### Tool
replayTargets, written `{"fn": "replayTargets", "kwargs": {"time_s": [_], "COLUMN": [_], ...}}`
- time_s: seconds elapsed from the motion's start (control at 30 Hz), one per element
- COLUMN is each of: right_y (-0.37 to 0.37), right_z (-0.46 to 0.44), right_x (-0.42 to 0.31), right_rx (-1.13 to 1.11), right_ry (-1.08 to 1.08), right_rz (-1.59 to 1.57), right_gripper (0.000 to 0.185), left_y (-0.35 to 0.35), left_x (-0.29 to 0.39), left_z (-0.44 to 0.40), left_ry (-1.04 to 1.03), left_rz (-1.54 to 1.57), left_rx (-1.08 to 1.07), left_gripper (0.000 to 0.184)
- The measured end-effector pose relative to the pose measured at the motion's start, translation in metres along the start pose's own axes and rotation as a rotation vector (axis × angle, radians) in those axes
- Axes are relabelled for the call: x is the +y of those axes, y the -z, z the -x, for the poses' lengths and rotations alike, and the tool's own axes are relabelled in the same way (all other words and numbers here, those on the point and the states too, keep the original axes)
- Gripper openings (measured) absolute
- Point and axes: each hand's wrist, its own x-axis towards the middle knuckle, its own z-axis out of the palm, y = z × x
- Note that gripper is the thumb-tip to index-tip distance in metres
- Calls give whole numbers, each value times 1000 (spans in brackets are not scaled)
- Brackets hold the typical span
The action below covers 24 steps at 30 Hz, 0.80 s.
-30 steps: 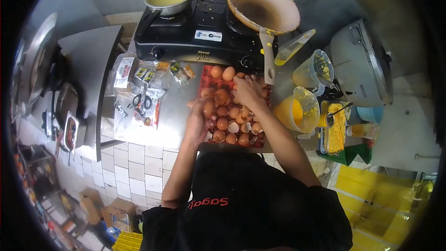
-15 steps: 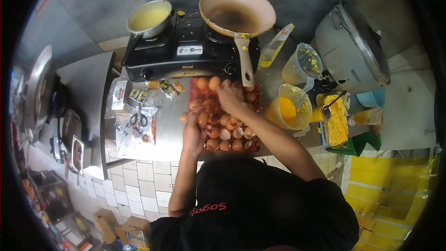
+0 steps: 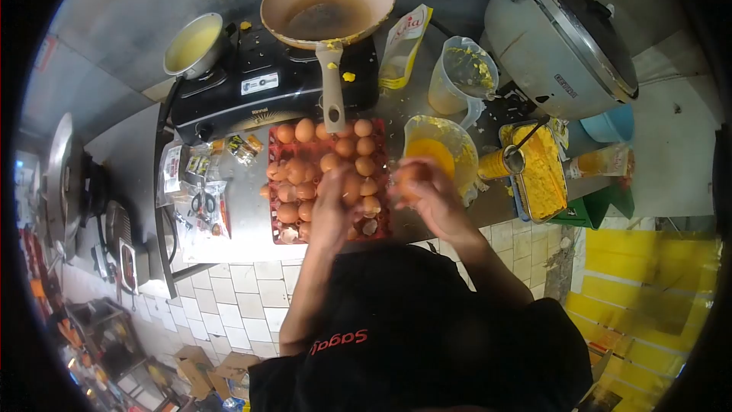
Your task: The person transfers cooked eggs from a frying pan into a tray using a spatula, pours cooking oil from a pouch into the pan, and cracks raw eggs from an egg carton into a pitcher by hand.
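Note:
A red egg tray (image 3: 272, 157) lies on the metal counter, filled with brown eggs (image 3: 305, 130) and several cracked shells (image 3: 288, 235). My left hand (image 3: 329, 218) is over the tray's right half, its fingers curled round a brown egg (image 3: 351, 188); motion blurs it somewhat. My right hand (image 3: 438, 202) grips another brown egg (image 3: 414, 173) between the tray and a clear jug (image 3: 467, 164). Yellow beaten egg (image 3: 433, 154) fills part of that jug. The held egg overlaps the jug's near left edge in view.
Behind the tray stands a black gas stove (image 3: 252, 103) with a frying pan (image 3: 328, 4), its handle reaching over the tray, and a small pot (image 3: 193, 46). To the right are a second jug (image 3: 450, 80), a scrambled-egg container (image 3: 545, 176) and a large cooker (image 3: 557, 54). Scissors (image 3: 203, 202) lie left.
My right hand has left the tray's far rows and come back rightward beside the jug with an egg. My left hand has shifted right over the tray. The camera view has swung right.

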Motion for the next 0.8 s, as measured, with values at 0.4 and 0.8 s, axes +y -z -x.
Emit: {"fn": "replayTargets", "kwargs": {"time_s": [0.4, 0.8], "right_y": [62, 119], "right_z": [-16, -34], "right_x": [-13, -18], "right_rx": [320, -155], "right_ry": [542, 215], "right_rz": [617, 348], "right_gripper": [43, 39], "left_y": [-129, -124], "left_x": [-16, 3], "left_z": [-40, -60], "left_ry": [-127, 105], "left_rz": [-184, -377], "left_rx": [-248, -518], "left_gripper": [30, 48]}}
